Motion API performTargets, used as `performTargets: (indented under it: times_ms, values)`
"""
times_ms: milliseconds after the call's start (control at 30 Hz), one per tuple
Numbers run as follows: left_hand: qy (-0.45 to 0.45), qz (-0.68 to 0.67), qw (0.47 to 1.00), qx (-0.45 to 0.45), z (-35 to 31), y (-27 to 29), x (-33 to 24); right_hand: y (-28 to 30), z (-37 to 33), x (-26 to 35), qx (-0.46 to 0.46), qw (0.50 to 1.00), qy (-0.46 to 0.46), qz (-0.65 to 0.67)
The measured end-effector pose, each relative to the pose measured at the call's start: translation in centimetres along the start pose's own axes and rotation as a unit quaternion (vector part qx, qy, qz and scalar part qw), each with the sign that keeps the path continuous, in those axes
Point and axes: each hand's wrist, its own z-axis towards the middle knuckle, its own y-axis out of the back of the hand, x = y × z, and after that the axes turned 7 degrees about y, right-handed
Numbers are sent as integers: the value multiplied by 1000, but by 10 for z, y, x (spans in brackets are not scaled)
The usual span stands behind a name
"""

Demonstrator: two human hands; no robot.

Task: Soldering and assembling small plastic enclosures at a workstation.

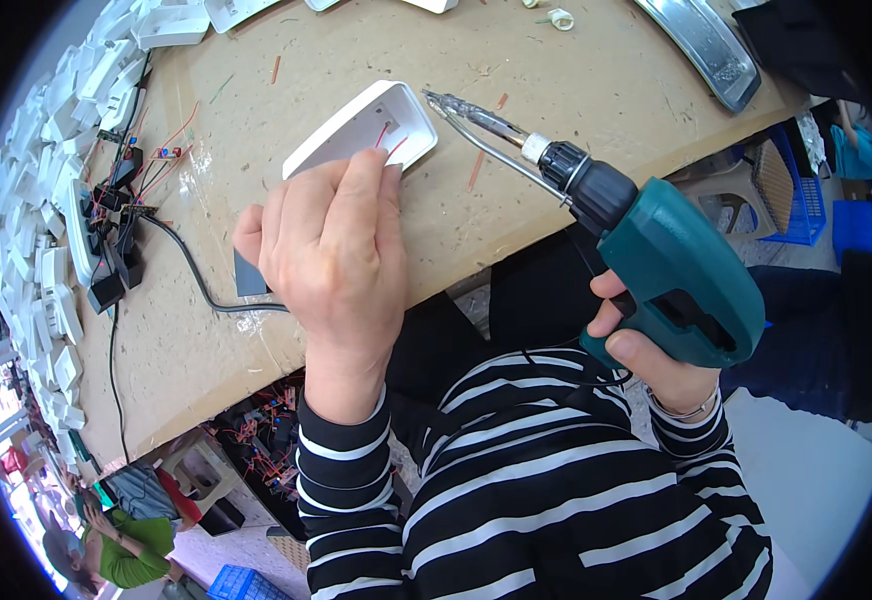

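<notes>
My left hand (336, 245) is closed in a pinch over the near edge of a white plastic housing (328, 128). Thin red wire (396, 146) sticks out past its fingertips into the hollow of the housing; the pinched end is hidden. On the right, my right hand (661, 365) grips the handle of a dark green soldering gun (686, 265), with fingers at its trigger. The gun's metal tip (446, 100) and thin feed tube point left, just beyond the housing's right end and apart from it. A black cable (196, 275) runs under my left wrist.
White housings (46, 260) are heaped along the table's left side, beside black parts with wires (116, 215). A metal tray (711, 55) lies at the far right. Wire scraps dot the tabletop (246, 120). Below left are a box of wired parts (266, 450) and another person (126, 545).
</notes>
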Motion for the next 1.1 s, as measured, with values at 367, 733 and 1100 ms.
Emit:
performTargets:
  times_ms: [367, 733, 1100]
  values:
    - [17, 87, 996, -31, 14, -4, -5, 2, 1, -6, 14, 999, 1, -44]
    - [9, 104, 995, 10, 18, -20, 0, 0, 12, -15, -17, 998, -22, -65]
    - [30, 97, 995, 13, 18, -25, -2, 3, 21, -22, 9, 998, -29, -53]
